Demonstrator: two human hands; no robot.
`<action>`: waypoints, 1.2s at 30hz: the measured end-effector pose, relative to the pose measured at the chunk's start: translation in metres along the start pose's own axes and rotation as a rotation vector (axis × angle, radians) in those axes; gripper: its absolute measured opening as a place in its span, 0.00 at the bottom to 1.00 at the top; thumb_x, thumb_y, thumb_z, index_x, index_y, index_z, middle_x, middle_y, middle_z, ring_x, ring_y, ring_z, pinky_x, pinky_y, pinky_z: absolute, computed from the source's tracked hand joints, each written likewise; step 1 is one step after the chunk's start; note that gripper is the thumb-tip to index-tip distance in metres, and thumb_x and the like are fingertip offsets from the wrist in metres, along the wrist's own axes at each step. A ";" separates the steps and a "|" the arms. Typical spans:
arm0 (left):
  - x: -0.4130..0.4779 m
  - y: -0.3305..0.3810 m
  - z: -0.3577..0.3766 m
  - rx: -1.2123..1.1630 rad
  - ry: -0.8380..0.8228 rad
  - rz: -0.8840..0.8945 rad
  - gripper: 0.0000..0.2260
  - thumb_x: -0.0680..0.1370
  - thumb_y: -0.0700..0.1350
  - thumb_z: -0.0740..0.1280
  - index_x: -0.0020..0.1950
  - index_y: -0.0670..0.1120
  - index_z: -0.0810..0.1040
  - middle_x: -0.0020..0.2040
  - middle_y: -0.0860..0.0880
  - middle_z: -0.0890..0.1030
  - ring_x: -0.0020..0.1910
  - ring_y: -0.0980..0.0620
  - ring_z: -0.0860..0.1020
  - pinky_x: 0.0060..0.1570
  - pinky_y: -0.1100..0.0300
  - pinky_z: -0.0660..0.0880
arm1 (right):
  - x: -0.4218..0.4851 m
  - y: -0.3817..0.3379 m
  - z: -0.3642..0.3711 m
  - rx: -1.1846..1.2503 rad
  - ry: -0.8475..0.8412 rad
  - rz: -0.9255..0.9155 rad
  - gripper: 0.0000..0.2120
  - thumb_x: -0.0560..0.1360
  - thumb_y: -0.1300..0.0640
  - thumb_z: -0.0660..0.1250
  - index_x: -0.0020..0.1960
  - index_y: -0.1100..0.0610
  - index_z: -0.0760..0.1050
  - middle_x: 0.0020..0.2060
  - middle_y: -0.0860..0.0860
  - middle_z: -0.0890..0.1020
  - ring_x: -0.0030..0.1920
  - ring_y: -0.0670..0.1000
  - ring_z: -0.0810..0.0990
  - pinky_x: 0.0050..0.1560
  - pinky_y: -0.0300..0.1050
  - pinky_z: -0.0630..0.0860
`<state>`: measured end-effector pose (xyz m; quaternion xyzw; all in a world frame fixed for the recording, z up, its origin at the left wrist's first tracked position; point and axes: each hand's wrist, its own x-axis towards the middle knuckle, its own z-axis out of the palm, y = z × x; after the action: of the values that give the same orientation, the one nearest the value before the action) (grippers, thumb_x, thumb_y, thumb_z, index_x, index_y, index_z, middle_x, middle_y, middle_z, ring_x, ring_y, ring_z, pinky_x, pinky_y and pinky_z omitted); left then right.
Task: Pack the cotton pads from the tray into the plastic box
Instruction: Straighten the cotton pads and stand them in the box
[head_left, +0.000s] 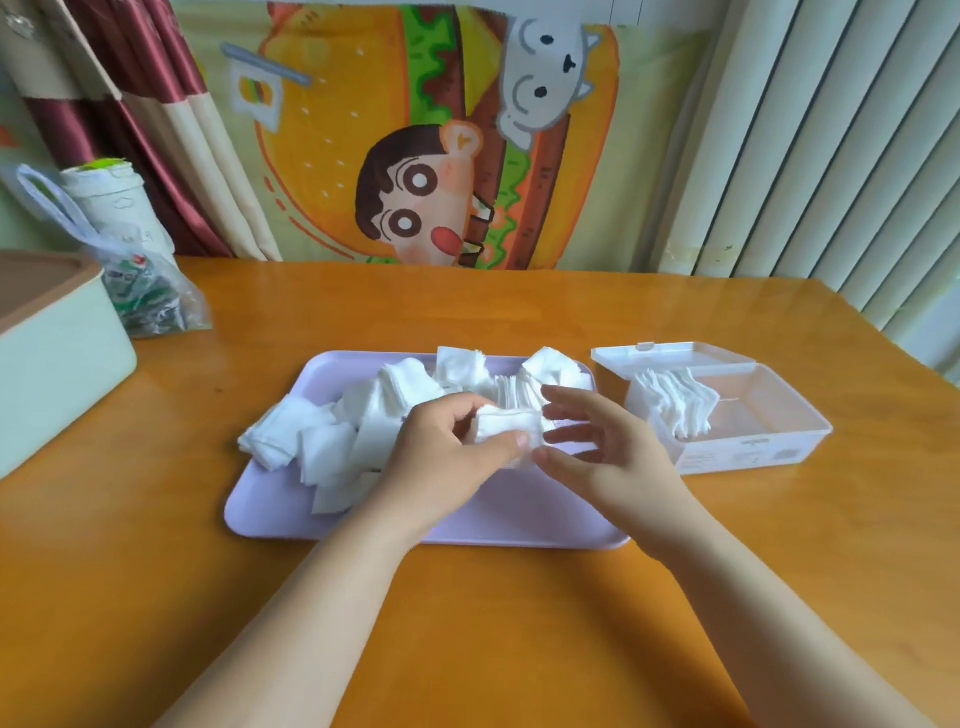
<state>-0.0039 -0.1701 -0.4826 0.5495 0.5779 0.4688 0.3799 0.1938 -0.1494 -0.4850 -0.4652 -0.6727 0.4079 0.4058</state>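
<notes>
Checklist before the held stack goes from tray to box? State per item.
1. Grip of left hand on pad stack: ok.
2. Support from right hand: fingers straight beside the stack; contact cannot tell.
3. Lid of plastic box open: ok.
4. Free room in the box right of the packed pads: ok.
5. Stack edges squared: cannot tell, blurred.
6. Emptying of tray: not ok, loose pads remain.

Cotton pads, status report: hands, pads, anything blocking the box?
Left hand holds a pad stack over the tray; right hand open beside it. Plastic box open, partly filled. Nothing blocking it.
</notes>
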 end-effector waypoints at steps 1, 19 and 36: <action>-0.004 0.000 0.004 -0.047 -0.051 -0.018 0.11 0.74 0.50 0.79 0.46 0.44 0.83 0.34 0.49 0.75 0.33 0.54 0.73 0.37 0.60 0.70 | -0.004 0.000 0.000 0.080 -0.046 0.007 0.24 0.76 0.62 0.77 0.68 0.45 0.79 0.57 0.46 0.85 0.55 0.46 0.85 0.58 0.45 0.82; -0.010 -0.010 0.011 -0.305 -0.218 -0.067 0.20 0.82 0.33 0.68 0.71 0.50 0.77 0.57 0.50 0.88 0.51 0.55 0.84 0.43 0.58 0.75 | -0.006 0.017 0.004 0.444 0.192 0.152 0.05 0.78 0.59 0.74 0.53 0.58 0.85 0.47 0.64 0.86 0.48 0.64 0.87 0.48 0.57 0.85; -0.010 -0.009 0.017 -0.319 -0.085 -0.093 0.14 0.81 0.39 0.71 0.64 0.54 0.82 0.54 0.52 0.88 0.44 0.58 0.80 0.43 0.60 0.73 | -0.007 0.013 0.004 0.411 0.192 0.124 0.07 0.75 0.60 0.78 0.45 0.61 0.80 0.39 0.55 0.83 0.36 0.54 0.82 0.45 0.53 0.83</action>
<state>0.0104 -0.1773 -0.4969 0.4741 0.5047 0.5128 0.5076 0.1955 -0.1533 -0.4993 -0.4499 -0.5041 0.5143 0.5283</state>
